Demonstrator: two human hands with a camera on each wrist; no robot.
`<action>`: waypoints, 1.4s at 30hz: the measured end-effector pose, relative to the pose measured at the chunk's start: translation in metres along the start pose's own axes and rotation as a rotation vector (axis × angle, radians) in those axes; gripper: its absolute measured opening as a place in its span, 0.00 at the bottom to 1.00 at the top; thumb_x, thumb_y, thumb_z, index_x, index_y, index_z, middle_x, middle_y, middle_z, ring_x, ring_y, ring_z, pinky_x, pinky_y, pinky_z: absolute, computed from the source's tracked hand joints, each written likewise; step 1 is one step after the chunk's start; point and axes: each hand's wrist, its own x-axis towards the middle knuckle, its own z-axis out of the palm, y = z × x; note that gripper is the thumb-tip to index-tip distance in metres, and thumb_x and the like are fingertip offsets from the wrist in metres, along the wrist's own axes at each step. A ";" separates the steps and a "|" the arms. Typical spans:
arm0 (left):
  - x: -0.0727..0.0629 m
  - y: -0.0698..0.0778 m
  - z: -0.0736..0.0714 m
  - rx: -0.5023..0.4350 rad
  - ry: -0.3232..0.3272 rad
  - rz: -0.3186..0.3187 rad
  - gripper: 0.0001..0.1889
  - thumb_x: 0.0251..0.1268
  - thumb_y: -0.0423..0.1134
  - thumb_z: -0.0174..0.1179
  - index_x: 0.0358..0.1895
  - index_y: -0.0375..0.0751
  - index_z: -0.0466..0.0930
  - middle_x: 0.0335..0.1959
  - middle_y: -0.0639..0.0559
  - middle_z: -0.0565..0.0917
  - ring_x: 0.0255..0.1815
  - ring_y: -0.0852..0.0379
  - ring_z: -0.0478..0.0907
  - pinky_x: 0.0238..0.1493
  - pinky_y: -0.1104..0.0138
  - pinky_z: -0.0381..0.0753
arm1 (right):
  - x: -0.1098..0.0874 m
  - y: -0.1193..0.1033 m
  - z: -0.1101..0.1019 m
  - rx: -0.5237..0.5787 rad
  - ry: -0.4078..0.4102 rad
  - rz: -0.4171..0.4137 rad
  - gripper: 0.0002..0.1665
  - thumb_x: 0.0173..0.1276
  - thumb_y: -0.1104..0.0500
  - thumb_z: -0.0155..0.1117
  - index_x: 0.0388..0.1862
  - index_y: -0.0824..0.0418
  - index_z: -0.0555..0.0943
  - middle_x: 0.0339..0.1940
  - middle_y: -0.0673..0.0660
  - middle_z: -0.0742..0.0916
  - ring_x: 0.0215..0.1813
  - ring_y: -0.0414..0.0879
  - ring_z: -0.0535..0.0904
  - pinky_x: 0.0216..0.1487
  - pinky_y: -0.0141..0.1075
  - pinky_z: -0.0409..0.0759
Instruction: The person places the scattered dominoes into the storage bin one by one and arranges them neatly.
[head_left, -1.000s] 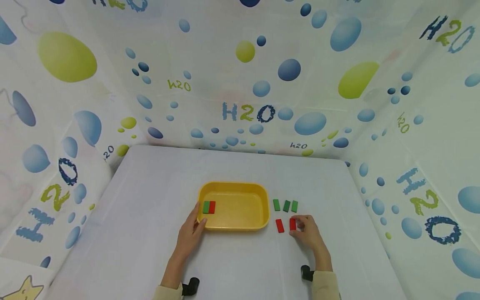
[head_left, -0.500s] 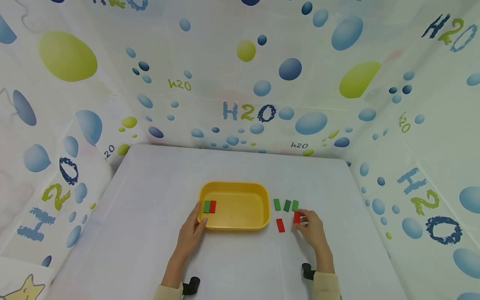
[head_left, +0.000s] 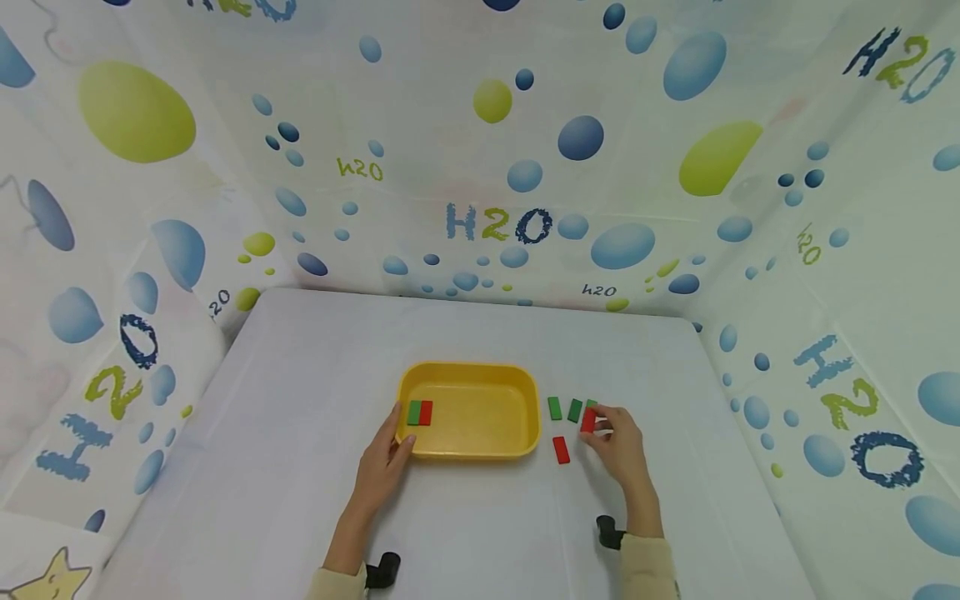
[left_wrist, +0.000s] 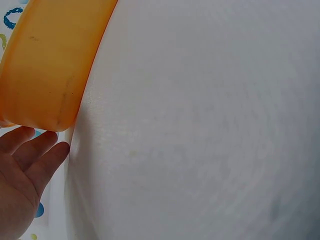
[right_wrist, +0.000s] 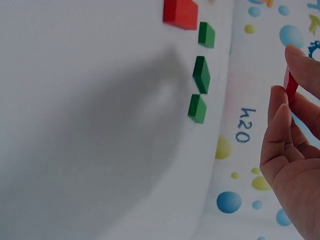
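Note:
Between thumb and fingertips, my right hand (head_left: 621, 446) pinches a small red block (head_left: 588, 421), raised off the table; its thin edge shows in the right wrist view. My left hand (head_left: 381, 471) holds the near left corner of a yellow tray (head_left: 480, 457), thumb over the rim and fingers against the outer wall. Inside the tray at left, a green block (head_left: 413, 413) lies side by side with a red block (head_left: 426, 413). Right of the tray lie a green block (head_left: 555, 408), a darker-looking green block (head_left: 574, 411), and a third green block (head_left: 592, 403), partly covered by the held one.
Another red block (head_left: 561, 450) lies on the table nearer the front, between tray and right hand. The white table (head_left: 300, 400) is bordered by a patterned sheet (head_left: 420, 150) at the back and sides. A black wrist camera (head_left: 383, 571) sits on each wrist.
My right hand has lifted the red block from the table, moved it away from me, then slightly left above the rightmost green block. The left hand stays at the tray.

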 end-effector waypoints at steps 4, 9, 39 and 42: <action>0.000 -0.001 0.000 -0.006 0.000 0.003 0.34 0.74 0.45 0.53 0.78 0.40 0.51 0.76 0.38 0.61 0.75 0.40 0.61 0.66 0.48 0.71 | 0.004 -0.010 0.002 0.010 0.001 -0.012 0.32 0.56 0.64 0.76 0.60 0.66 0.78 0.48 0.63 0.81 0.47 0.54 0.82 0.47 0.42 0.85; 0.000 -0.001 -0.001 -0.004 -0.001 0.002 0.35 0.74 0.45 0.53 0.78 0.41 0.52 0.75 0.38 0.61 0.74 0.39 0.62 0.65 0.47 0.72 | 0.008 -0.024 0.007 0.036 -0.006 -0.025 0.31 0.56 0.63 0.76 0.59 0.65 0.79 0.48 0.63 0.81 0.47 0.53 0.82 0.47 0.40 0.85; 0.000 -0.003 0.000 -0.005 0.006 0.011 0.34 0.74 0.44 0.53 0.78 0.41 0.51 0.75 0.38 0.62 0.74 0.39 0.62 0.65 0.47 0.72 | 0.038 -0.103 0.081 0.131 -0.108 -0.200 0.27 0.57 0.60 0.76 0.56 0.64 0.80 0.47 0.61 0.81 0.43 0.49 0.83 0.43 0.37 0.85; 0.000 -0.003 0.000 -0.001 0.008 0.015 0.34 0.74 0.45 0.53 0.78 0.40 0.52 0.75 0.38 0.62 0.74 0.39 0.62 0.65 0.47 0.73 | 0.039 -0.109 0.087 0.154 -0.125 -0.197 0.27 0.57 0.61 0.75 0.56 0.65 0.80 0.48 0.61 0.81 0.43 0.49 0.82 0.43 0.38 0.85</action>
